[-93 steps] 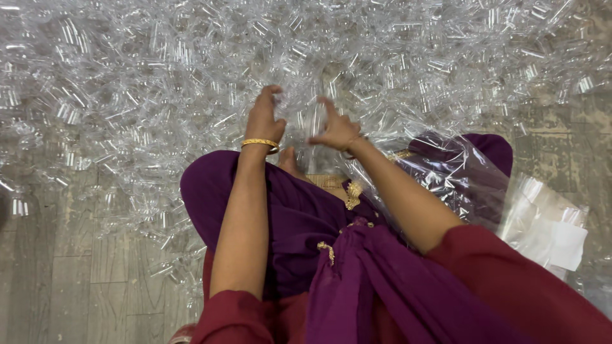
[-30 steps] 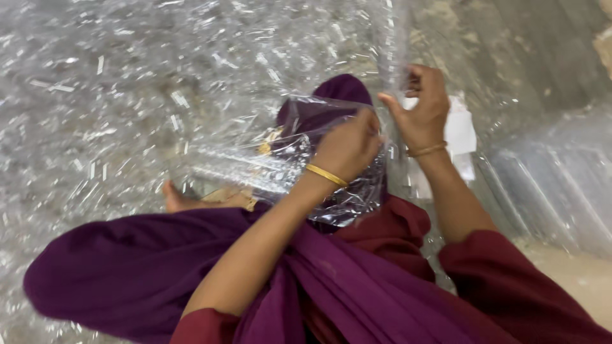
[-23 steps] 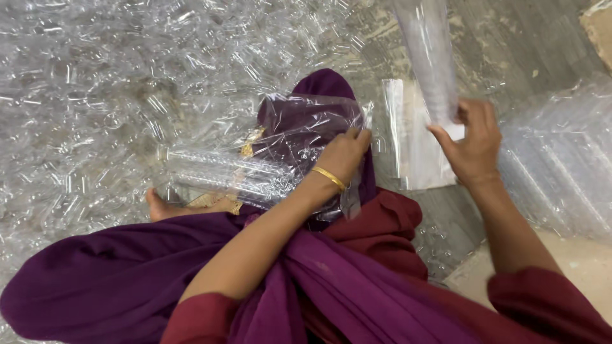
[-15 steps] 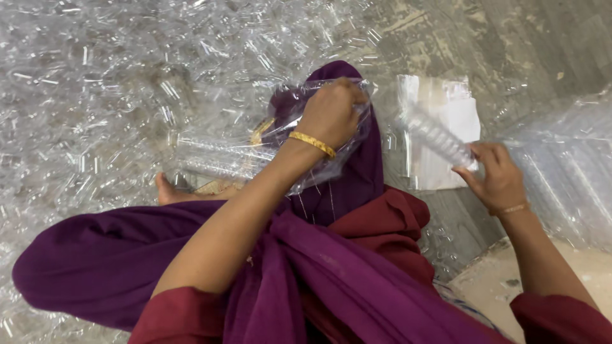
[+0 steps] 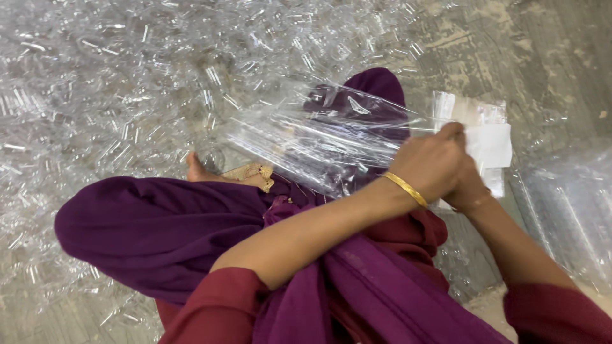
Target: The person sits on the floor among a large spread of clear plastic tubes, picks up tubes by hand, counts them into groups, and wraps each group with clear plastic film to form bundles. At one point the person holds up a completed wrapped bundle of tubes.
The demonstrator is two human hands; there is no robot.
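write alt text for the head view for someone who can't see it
Left hand and right hand meet at one end of a clear plastic bag lying across a purple-clothed lap, with loose clear plastic pieces covering the floor.

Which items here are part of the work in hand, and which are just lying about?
In hand: left hand and right hand together at the mouth of a clear plastic bag of clear tubes.
Lying about: heap of loose clear tubes, white flat packs, filled clear bags.

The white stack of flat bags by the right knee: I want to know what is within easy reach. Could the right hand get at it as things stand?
Probably yes. The right hand sits right against the white stack, with nothing between them, though it is tucked behind the left hand at the clear bag.
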